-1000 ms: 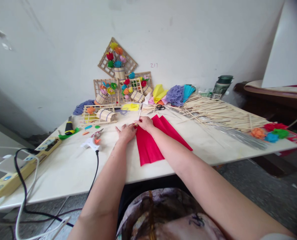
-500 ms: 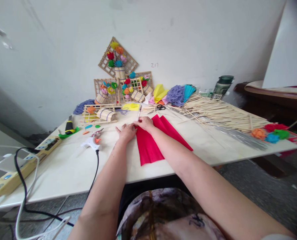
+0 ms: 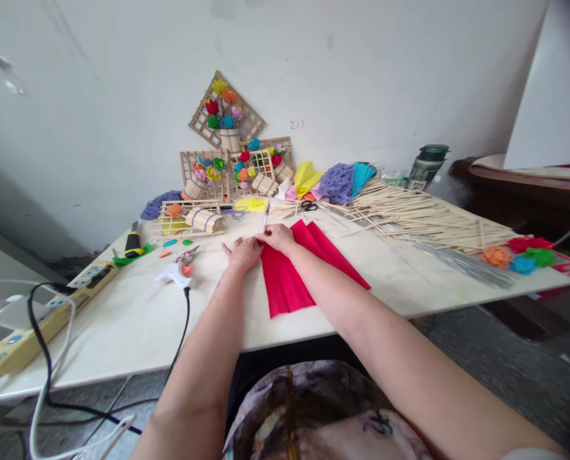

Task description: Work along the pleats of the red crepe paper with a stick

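A sheet of red crepe paper (image 3: 287, 281) lies in folds on the white table in front of me. At its upper left corner my left hand (image 3: 244, 254) rests on the tabletop, fingers spread and the little finger sticking out; its fingertips touch the paper's edge. My right hand (image 3: 278, 238) is closed on a slim white pen (image 3: 266, 216), which stands nearly upright above the fingers. The pen's tip is hidden by the hands. Both hands meet at the corner, and the right forearm crosses over the paper.
A white glue gun (image 3: 176, 275) with a black cord lies left, near a utility knife (image 3: 133, 244) and a power strip (image 3: 50, 329). Behind are stick lattices with paper flowers (image 3: 227, 105), purple yarn (image 3: 337, 183) and scissors (image 3: 308, 206). Many wooden sticks (image 3: 423, 214) cover the right.
The pen and the fingers of my right hand have shifted very slightly at the paper's corner. My left hand and the red crepe paper stay in place.
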`<state>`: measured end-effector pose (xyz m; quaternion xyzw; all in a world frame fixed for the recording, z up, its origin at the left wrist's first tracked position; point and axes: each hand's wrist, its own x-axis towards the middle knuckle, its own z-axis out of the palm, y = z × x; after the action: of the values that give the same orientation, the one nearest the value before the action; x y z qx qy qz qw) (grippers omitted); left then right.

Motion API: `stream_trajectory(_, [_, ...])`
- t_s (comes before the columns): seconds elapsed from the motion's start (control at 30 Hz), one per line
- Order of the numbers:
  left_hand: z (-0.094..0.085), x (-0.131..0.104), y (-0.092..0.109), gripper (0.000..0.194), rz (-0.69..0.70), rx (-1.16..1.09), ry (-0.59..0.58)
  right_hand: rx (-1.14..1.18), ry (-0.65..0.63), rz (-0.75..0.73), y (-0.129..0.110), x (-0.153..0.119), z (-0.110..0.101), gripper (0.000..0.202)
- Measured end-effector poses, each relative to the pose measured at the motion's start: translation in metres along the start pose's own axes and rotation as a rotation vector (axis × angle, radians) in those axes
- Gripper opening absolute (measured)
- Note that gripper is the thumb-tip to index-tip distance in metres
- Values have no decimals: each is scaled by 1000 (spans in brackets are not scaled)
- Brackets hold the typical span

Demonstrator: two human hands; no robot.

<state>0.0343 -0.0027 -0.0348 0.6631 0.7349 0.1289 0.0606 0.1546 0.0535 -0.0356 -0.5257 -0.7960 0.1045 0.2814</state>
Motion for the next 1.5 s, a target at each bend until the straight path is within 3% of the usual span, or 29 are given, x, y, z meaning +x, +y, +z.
stream_trajectory(1.03, [1, 1, 0, 43, 2, 4, 3, 13, -3, -2, 1, 0, 0, 35])
stream_trajectory(1.5, [9, 6, -5, 45, -21, -22, 70, 9, 4, 39, 0, 2, 2, 42])
